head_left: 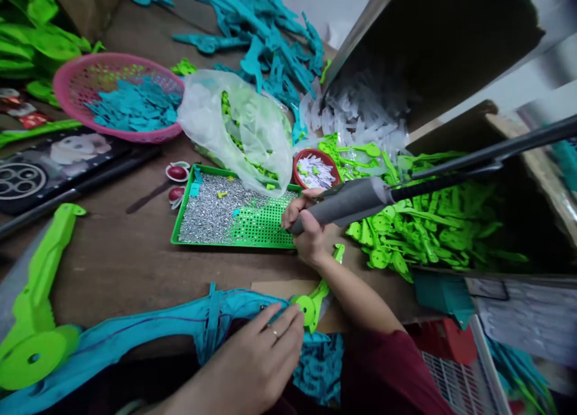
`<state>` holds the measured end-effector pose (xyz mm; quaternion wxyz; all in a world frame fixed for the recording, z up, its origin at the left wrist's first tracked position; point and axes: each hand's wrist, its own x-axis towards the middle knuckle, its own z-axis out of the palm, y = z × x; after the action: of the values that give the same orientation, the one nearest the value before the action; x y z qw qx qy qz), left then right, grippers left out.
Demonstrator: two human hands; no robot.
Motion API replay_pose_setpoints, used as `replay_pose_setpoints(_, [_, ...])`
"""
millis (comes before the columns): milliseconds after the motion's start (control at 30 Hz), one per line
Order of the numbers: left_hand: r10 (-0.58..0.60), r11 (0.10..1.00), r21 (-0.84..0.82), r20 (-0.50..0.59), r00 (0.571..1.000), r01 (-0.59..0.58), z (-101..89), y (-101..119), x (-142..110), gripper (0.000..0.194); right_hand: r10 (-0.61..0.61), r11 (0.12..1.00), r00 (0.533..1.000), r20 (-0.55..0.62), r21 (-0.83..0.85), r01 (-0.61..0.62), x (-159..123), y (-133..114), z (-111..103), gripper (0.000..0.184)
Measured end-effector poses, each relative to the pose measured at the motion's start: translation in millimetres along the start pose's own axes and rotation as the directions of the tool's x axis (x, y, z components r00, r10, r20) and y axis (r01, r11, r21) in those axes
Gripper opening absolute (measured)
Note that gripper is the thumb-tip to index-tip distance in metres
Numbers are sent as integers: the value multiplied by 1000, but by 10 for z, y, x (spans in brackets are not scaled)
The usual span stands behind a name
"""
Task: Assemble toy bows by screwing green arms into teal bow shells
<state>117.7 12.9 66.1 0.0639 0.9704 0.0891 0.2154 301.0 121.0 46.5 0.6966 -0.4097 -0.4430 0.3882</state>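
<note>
My right hand (pixel 311 231) is closed around a grey powered screwdriver (pixel 345 205), its black cord running off to the upper right. The tool is above the right edge of a green perforated tray (pixel 265 231) holding many small metal screws (pixel 205 207). My left hand (pixel 256 361) lies with fingers stretched out and a ring on one of them. Its fingertips touch or nearly touch the round end of a lime-green plastic part (pixel 307 311); the thumb is hidden. The part lies at the table's front edge, beside turquoise fabric (pixel 166 322) with purple stitching.
Behind the tray are a pink basket of turquoise pieces (pixel 135 105), a plastic bag (pixel 243 126) of green pieces and a red bowl (pixel 297 177) of white pieces. A box of lime-green parts (pixel 433 228) stands right. A phone (pixel 54 168) and another green part (pixel 40 319) lie left.
</note>
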Motion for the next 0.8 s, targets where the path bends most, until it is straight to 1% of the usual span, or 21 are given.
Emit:
replay_pose_setpoints(67, [28,1000,5,69,997,-28,158,71,98,37,11,1000,1000,7,-10,-11,3,35,-12,30])
replay_pose_setpoints(133, [-11,1000,27,106,994,8,316,106,187,41,8,1000,999,32,7,-8,3,63,-16,29])
replay_pose_setpoints(233, [-74,996,47,111,991,70,494,150,253,44,-15,1000,999,51,22,13,-1,85,-11,29])
replay_pose_setpoints(300, [-87,995,61,89,992,82,549,175,254,43,-36,999,998,60,11,36,-1,79,-1,30])
replay_pose_setpoints(367, [-109,992,70,56,992,105,558,188,228,43,-50,999,997,66,-7,51,0,62,15,32])
replay_pose_setpoints(467, [-123,992,40,21,992,122,527,174,153,42,-33,999,998,51,-37,35,0,38,43,35])
replay_pose_setpoints(633, [-88,996,-6,34,996,88,461,110,14,42,-13,998,1000,18,-55,14,-8,43,63,36])
replay_pose_setpoints(733, [-68,998,-7,25,997,68,457,91,5,43,3,997,1000,-2,-71,-3,0,87,49,37])
replay_pose_setpoints(800, [-51,999,3,-3,999,51,476,93,22,43,2,995,1000,-21,-96,-4,6,135,48,38])
